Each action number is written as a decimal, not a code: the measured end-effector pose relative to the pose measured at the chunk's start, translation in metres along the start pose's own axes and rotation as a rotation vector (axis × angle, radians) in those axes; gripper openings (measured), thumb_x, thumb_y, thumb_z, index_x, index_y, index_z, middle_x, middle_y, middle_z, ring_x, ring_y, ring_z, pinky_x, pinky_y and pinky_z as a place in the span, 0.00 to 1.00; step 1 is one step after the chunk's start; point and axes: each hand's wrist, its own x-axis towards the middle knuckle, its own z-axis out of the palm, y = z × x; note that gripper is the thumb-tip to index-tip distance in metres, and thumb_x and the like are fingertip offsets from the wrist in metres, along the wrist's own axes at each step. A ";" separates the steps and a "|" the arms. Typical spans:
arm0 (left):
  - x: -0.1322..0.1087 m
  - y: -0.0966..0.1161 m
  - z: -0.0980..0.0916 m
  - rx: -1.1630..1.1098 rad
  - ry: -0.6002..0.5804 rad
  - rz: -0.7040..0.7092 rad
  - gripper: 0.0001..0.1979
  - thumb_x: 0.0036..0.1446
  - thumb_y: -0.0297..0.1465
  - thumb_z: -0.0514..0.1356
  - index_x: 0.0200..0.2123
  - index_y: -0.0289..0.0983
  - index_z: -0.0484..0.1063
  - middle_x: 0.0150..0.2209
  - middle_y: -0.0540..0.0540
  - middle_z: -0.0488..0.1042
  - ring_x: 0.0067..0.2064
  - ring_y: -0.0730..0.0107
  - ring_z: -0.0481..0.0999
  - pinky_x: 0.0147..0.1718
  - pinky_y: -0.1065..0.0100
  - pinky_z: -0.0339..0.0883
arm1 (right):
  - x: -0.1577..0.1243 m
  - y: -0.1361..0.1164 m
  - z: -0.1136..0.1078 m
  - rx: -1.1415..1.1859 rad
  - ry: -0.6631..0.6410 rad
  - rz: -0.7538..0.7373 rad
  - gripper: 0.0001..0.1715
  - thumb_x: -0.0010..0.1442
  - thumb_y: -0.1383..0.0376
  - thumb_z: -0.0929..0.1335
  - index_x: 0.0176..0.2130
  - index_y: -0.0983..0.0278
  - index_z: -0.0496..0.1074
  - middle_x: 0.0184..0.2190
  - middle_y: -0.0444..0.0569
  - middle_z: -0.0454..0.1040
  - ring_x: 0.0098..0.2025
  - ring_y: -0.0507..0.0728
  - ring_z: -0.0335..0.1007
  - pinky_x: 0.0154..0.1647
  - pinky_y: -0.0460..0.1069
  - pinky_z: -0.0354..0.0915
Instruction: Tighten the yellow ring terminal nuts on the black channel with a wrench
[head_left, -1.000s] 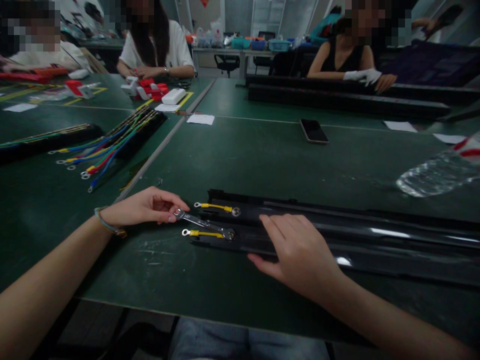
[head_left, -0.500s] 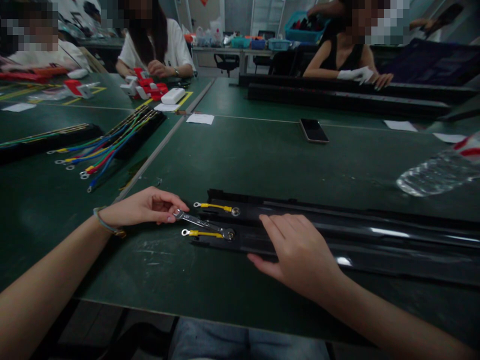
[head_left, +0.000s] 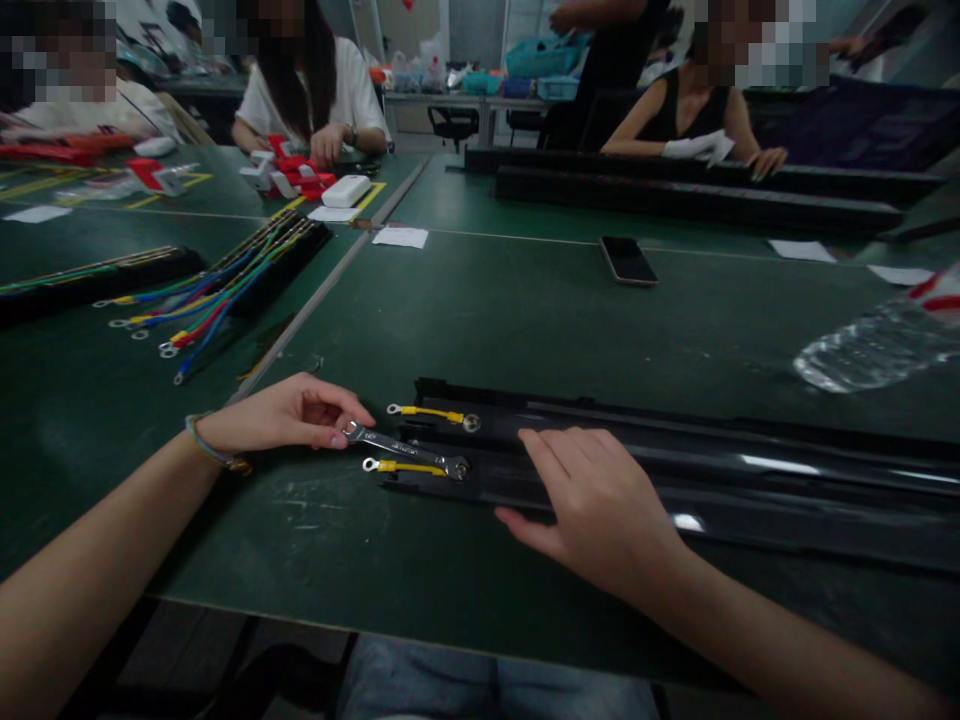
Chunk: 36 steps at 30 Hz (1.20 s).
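Observation:
Thumb and fingers of my left hand (head_left: pixel 304 412) pinch the near end of a silver wrench (head_left: pixel 405 449). The wrench's other end sits around a nut on the nearer of two long black rails (head_left: pixel 517 485). My right hand (head_left: pixel 600 495) lies over the rails, fingers wrapped across them and thumb at the front edge. A short yellow wire (head_left: pixel 405 467) with a ring terminal runs from that nut past the rail's end. Another yellow wire (head_left: pixel 431 412) joins a bolt on the farther rail (head_left: pixel 540 425).
Bundled coloured cables (head_left: pixel 217 290) with ring terminals lie at the left. A phone (head_left: pixel 628 260) and paper slips are farther back. A clear bottle (head_left: pixel 870 345) lies at the right. Several people are around the table, one near other black rails (head_left: pixel 675 200).
The wrench's held end has shifted slightly left with my left hand. My right hand has not moved. In the background, a standing person and a blue basket have moved left.

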 end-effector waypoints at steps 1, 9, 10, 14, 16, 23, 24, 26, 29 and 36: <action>0.000 0.000 0.000 -0.073 -0.024 -0.029 0.11 0.50 0.26 0.57 0.39 0.32 0.70 0.28 0.48 0.69 0.26 0.76 0.67 0.22 0.78 0.63 | 0.000 0.000 0.000 0.001 0.001 -0.001 0.33 0.54 0.51 0.60 0.46 0.76 0.67 0.37 0.59 0.71 0.37 0.61 0.62 0.39 0.54 0.57; -0.001 0.001 0.000 -0.266 -0.088 -0.024 0.11 0.45 0.21 0.61 0.36 0.32 0.72 0.28 0.49 0.70 0.28 0.77 0.68 0.25 0.79 0.63 | 0.000 0.000 0.000 0.001 0.006 0.001 0.33 0.54 0.51 0.60 0.45 0.76 0.67 0.37 0.59 0.71 0.37 0.61 0.62 0.38 0.54 0.57; -0.001 0.001 0.000 -0.270 -0.093 -0.022 0.11 0.45 0.21 0.61 0.35 0.32 0.72 0.28 0.48 0.70 0.28 0.77 0.68 0.25 0.79 0.63 | 0.000 0.000 0.000 0.003 0.006 0.001 0.33 0.54 0.51 0.60 0.45 0.76 0.67 0.37 0.59 0.71 0.37 0.61 0.62 0.38 0.54 0.57; -0.001 0.001 -0.001 -0.276 -0.097 -0.045 0.10 0.46 0.22 0.61 0.36 0.31 0.72 0.28 0.48 0.70 0.28 0.76 0.67 0.25 0.78 0.63 | 0.000 0.000 -0.001 0.005 -0.003 0.000 0.33 0.54 0.51 0.60 0.45 0.76 0.67 0.37 0.60 0.71 0.38 0.61 0.63 0.38 0.54 0.57; -0.001 0.002 -0.001 -0.269 -0.080 -0.058 0.10 0.47 0.23 0.61 0.36 0.31 0.71 0.28 0.48 0.69 0.28 0.76 0.67 0.24 0.77 0.63 | 0.000 0.000 -0.001 0.007 -0.007 0.001 0.33 0.54 0.51 0.60 0.45 0.76 0.67 0.37 0.60 0.71 0.38 0.61 0.63 0.38 0.54 0.57; 0.002 0.002 0.000 -0.236 -0.034 -0.100 0.11 0.50 0.25 0.58 0.39 0.32 0.70 0.25 0.50 0.66 0.23 0.79 0.63 0.18 0.79 0.59 | 0.001 0.000 0.000 0.006 -0.006 0.007 0.33 0.54 0.51 0.60 0.46 0.76 0.66 0.37 0.60 0.71 0.37 0.61 0.62 0.38 0.54 0.57; 0.002 0.003 0.001 -0.240 -0.033 -0.112 0.11 0.50 0.25 0.58 0.39 0.32 0.69 0.25 0.50 0.65 0.22 0.79 0.62 0.18 0.79 0.58 | 0.001 0.000 0.000 0.006 -0.008 0.009 0.33 0.54 0.51 0.60 0.46 0.77 0.66 0.37 0.60 0.71 0.37 0.61 0.62 0.38 0.54 0.57; 0.002 0.003 0.001 -0.245 -0.032 -0.124 0.12 0.49 0.25 0.58 0.40 0.31 0.69 0.26 0.50 0.65 0.22 0.80 0.62 0.17 0.80 0.57 | 0.001 -0.001 -0.001 0.007 -0.012 0.014 0.33 0.54 0.51 0.60 0.46 0.77 0.66 0.37 0.60 0.70 0.38 0.61 0.62 0.37 0.54 0.57; 0.002 0.003 0.001 -0.253 -0.036 -0.130 0.12 0.50 0.25 0.57 0.40 0.31 0.69 0.27 0.49 0.66 0.22 0.80 0.61 0.17 0.80 0.57 | 0.001 -0.001 -0.001 0.008 -0.010 0.016 0.33 0.53 0.51 0.60 0.46 0.77 0.66 0.37 0.60 0.70 0.38 0.61 0.62 0.37 0.54 0.57; 0.002 0.003 0.000 -0.240 -0.033 -0.106 0.11 0.49 0.25 0.58 0.39 0.32 0.70 0.25 0.51 0.65 0.23 0.80 0.62 0.19 0.80 0.58 | 0.000 0.001 0.000 0.011 -0.013 0.006 0.33 0.53 0.51 0.60 0.46 0.76 0.66 0.37 0.60 0.70 0.37 0.61 0.62 0.37 0.54 0.57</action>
